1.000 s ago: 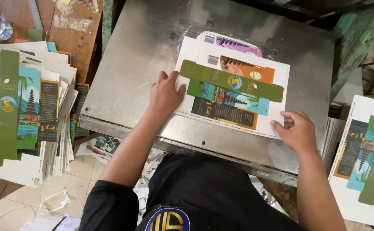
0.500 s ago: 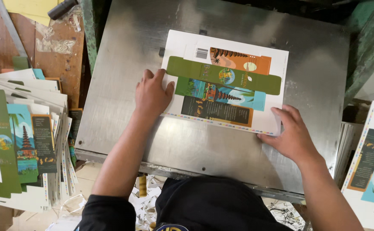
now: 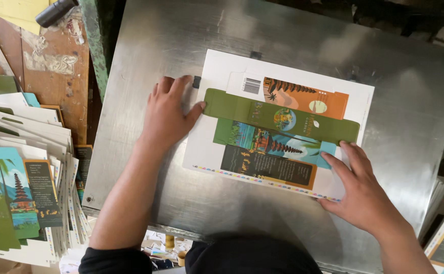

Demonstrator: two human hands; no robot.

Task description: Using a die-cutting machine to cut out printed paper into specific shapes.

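Lying long axis left-right, printed sheet (image 3: 283,127) is pressed by flat, open-gripped left hand (image 3: 168,114) and right hand (image 3: 359,190).

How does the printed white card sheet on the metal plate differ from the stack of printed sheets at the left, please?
The printed white card sheet lies single and flat on the grey metal plate, with the left hand and right hand on its edges. The stack of printed sheets is many-layered, fanned, turned the other way, and untouched. Both show the same green, blue and dark panels.
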